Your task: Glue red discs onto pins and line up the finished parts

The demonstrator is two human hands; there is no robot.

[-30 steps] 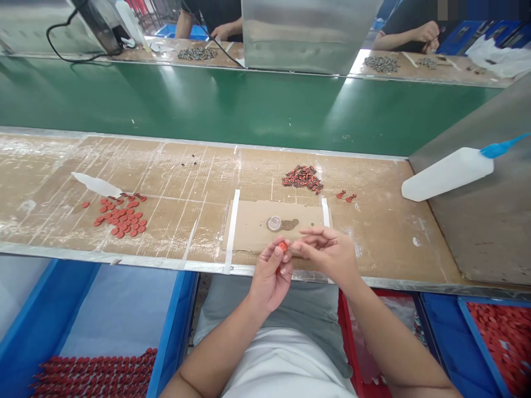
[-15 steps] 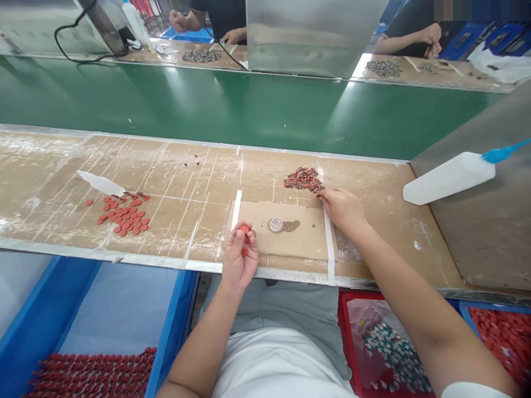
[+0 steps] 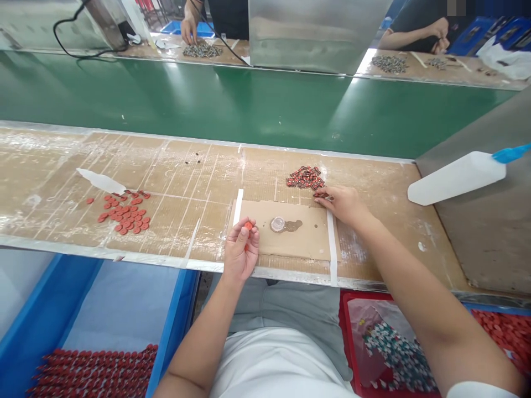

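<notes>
My left hand (image 3: 241, 249) is closed around small red discs (image 3: 248, 226), one showing between thumb and fingertips and another bit of red lower in the palm. My right hand (image 3: 342, 204) has its fingers together at the near right side of a pile of small red-and-black pieces (image 3: 306, 177), with a dark reddish piece at the fingertips, partly hidden. Between the hands, a small round clear dish (image 3: 277, 224) sits on a cardboard sheet (image 3: 290, 249), beside a dark wet patch (image 3: 293, 226).
Loose red discs (image 3: 126, 215) and a white pointed bottle (image 3: 100, 181) lie at left. A white bottle with a blue tip (image 3: 456, 178) leans at right. Below are a blue bin (image 3: 172, 315) and a red bin (image 3: 346, 331). Co-workers' hands (image 3: 189, 30) are across the green belt (image 3: 174, 102).
My right hand has shifted slightly down at the pile's near edge, its fingers drawn over a piece. My left fingers have closed a little more over the discs. A co-worker's hand has reached down to a pile.
</notes>
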